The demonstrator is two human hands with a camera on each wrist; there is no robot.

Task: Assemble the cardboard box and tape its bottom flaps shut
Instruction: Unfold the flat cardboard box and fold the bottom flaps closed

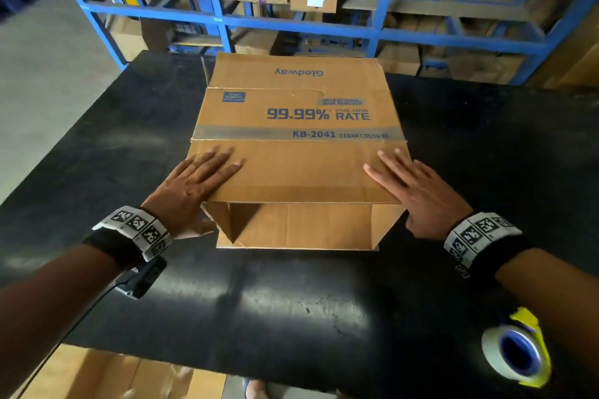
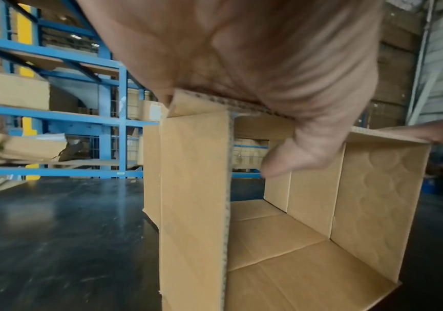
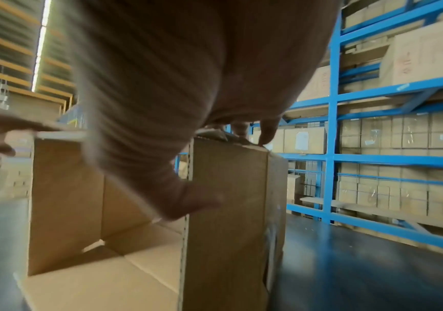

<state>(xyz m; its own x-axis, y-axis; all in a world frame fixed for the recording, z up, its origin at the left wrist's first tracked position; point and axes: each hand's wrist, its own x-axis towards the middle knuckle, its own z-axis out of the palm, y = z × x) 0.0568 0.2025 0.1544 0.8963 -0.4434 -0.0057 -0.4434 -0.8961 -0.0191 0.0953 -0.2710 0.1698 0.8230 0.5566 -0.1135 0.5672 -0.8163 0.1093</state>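
A brown printed cardboard box (image 1: 296,120) lies on its side on the black table (image 1: 227,301), its open end toward me. My left hand (image 1: 197,178) lies flat with straight fingers on the near flap's left corner. My right hand (image 1: 411,185) lies flat on its right corner. In the left wrist view the box interior (image 2: 294,252) is open through to the far side, and my thumb (image 2: 289,160) hangs under the flap edge. In the right wrist view my thumb (image 3: 188,200) sits by the side flap (image 3: 228,210). A tape roll (image 1: 515,350) with a yellow dispenser lies at the near right.
Blue metal racks (image 1: 291,26) stacked with cartons stand behind the table. Flattened cardboard (image 1: 107,376) lies below the table's near edge. A grey concrete floor (image 1: 39,74) runs along the left.
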